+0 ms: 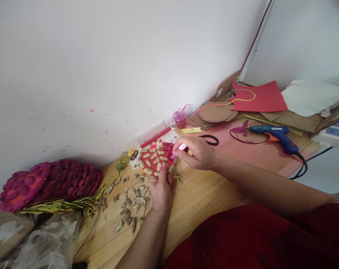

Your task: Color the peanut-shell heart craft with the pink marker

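Note:
My left hand (pixel 161 188) grips the lower edge of a red disc (pixel 152 155), its thumb on top. Peanuts in their shells cover the disc, and those at its upper right are magenta. Over that right side, my right hand (pixel 196 152) is closed on a brush with a white handle (pixel 182 146); its magenta tip touches the peanuts. Behind the hands, near the wall, stands a clear cup of magenta paint (pixel 180 119). Loose shells and peanuts (pixel 134 201) lie on the table left of my left hand.
Magenta discs (pixel 54 181) with yellow-green cords stand stacked at the left, behind plastic bags (pixel 50 241). A blue glue gun (pixel 281 137) lies at the right, its cable near a power strip (pixel 336 131). Cardboard discs (pixel 215 112) and red card (pixel 260 98) are at the back right.

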Tool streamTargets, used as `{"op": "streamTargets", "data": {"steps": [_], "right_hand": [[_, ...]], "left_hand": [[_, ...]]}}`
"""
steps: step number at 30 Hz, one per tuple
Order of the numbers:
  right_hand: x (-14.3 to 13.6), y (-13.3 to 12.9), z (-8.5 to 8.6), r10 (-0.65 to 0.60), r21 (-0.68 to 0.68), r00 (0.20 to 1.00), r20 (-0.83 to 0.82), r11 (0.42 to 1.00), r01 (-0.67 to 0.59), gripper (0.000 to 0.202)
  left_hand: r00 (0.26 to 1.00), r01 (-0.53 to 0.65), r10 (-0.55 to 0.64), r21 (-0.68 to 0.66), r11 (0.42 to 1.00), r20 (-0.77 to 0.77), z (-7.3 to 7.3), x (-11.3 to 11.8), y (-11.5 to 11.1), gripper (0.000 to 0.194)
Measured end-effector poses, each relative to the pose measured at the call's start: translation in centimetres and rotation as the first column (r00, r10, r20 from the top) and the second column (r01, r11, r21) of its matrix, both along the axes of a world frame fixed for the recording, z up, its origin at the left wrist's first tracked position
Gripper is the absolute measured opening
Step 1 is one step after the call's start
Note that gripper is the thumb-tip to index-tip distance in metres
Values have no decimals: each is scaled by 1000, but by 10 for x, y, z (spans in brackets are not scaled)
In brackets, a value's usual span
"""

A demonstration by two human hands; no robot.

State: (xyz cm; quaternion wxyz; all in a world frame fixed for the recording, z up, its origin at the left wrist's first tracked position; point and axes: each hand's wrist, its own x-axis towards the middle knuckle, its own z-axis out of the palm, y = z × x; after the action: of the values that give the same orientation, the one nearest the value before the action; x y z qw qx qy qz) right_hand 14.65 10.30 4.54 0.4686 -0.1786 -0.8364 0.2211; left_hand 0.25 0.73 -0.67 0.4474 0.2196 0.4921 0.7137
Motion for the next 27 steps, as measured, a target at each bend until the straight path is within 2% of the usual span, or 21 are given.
{"op": "streamTargets", "data": {"steps": [6, 14, 27], "right_hand": [[-1, -2, 1, 3, -15, 1000, -2, 1000, -3, 13], [-2, -2, 1, -21, 64, 1000, 16, 998, 20, 14], [-1, -2, 3, -23, 16, 999, 25, 1000, 22, 14]], "left_hand": [[1000, 7, -7, 3, 1000, 14, 2, 1, -1, 56], [999, 17, -17, 7, 1000, -35, -1, 0, 0, 55], [998, 20, -20, -7, 1000, -54, -2, 0, -1, 55]]}}
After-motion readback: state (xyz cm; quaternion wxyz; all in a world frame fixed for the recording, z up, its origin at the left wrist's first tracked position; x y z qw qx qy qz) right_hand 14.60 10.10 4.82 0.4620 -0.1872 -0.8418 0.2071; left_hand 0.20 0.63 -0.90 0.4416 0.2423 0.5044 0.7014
